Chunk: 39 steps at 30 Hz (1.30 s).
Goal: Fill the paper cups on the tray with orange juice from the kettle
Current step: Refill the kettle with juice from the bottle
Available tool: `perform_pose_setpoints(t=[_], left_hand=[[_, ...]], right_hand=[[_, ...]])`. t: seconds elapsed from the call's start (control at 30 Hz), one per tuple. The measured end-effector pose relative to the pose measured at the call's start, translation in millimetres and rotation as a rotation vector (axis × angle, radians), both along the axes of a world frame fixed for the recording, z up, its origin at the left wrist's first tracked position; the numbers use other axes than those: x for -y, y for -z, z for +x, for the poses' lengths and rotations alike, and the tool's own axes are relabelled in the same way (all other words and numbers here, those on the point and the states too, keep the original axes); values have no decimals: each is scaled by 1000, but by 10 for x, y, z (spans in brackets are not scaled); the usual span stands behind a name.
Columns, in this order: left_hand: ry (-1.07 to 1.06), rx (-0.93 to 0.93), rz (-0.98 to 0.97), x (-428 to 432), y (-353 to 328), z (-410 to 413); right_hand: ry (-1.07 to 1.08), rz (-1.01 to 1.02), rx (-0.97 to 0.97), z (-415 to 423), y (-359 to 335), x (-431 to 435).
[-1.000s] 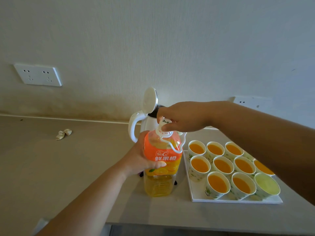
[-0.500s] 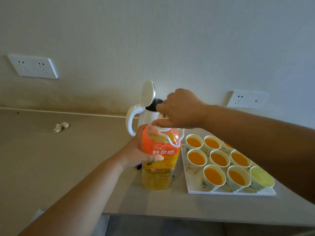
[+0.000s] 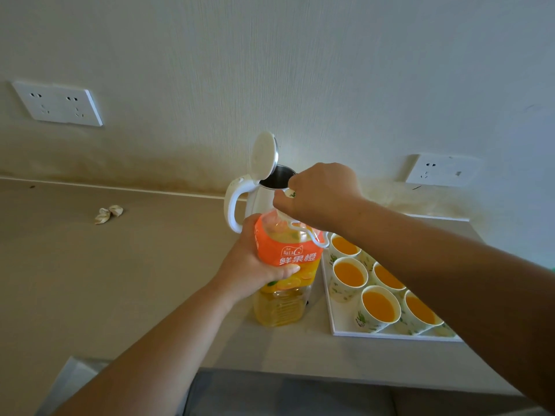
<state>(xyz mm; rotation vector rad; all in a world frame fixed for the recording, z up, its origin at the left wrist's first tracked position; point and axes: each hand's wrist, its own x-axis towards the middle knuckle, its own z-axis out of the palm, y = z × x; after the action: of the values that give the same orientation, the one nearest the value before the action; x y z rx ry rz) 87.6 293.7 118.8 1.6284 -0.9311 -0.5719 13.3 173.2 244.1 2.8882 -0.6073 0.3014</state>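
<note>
Left fingers [image 3: 289,269] round one bottle [image 3: 288,253], five filled cups [image 3: 380,306]

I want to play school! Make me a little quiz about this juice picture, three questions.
1. True or false: the kettle has its lid standing open.
2. Which hand grips the juice bottle by its orange label? A left, B right, C neither.
3. Fill in: the paper cups of juice stand on a white ____.
Key: 1 true; 2 A, the left hand; 3 tray.
</note>
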Motion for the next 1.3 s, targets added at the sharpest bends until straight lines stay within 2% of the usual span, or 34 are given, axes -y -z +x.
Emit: perform_pose_setpoints(t=[0.13, 0.2, 0.27, 0.37, 0.4, 0.47, 0.53, 0.63, 0.87, 1.0, 1.3], left_hand=[[-58, 19, -24, -19, 21, -69], [-111, 13, -33, -69, 27, -114], [-156, -17, -41, -169, 21, -125], [-265, -73, -55, -354, -14, -100], [-315, -85, -58, -425, -53, -89], [-389, -77, -34, -562, -168, -46], [-463, -50, -1, -660, -342, 12], [-578, -2, 2, -723, -591, 153], [-707, 150, -57, -491, -812, 813], [-675, 183, -90, -102, -700, 1305], [-495, 109, -47, 662, -237, 2171]], right_hand=[[-55, 104, 51, -49, 17, -5], [-111, 363, 65, -99, 5, 8], [-176, 723, 164, -127, 21, 46], [-129, 987, 386, -50, 206, 196], [-74, 1096, 362, 3, 265, 235], [5, 1390, 147, 100, 340, 221], [-38, 1591, -60, 197, 349, 126], [-172, 1714, -75, 398, 243, -41], [-198, 1768, 95, 1179, -88, -68], [-210, 1517, 87, 1595, -231, 166], [-5, 1269, 124, 2355, -196, 677]])
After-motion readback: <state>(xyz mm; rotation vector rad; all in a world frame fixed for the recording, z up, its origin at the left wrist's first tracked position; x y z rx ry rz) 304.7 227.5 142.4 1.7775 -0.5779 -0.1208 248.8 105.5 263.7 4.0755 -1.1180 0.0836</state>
